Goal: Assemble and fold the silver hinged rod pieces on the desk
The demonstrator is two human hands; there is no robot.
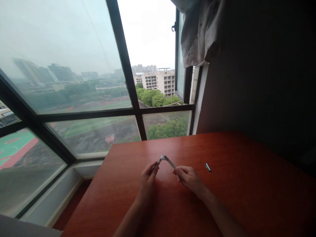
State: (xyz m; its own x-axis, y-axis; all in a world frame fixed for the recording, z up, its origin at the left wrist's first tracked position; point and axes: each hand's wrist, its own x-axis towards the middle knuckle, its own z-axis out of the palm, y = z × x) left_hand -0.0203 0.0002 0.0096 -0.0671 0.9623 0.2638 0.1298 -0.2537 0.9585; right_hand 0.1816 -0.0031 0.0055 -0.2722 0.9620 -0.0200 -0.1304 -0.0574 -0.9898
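Head view: a big dark-framed glass window fills the left, with a pale cloth garment hanging at its top right. Below spreads a reddish-brown wooden table. Over it, the left hand and right hand each pinch one end of a thin bent silver metal tool. A small teal stick lies near the right hand.
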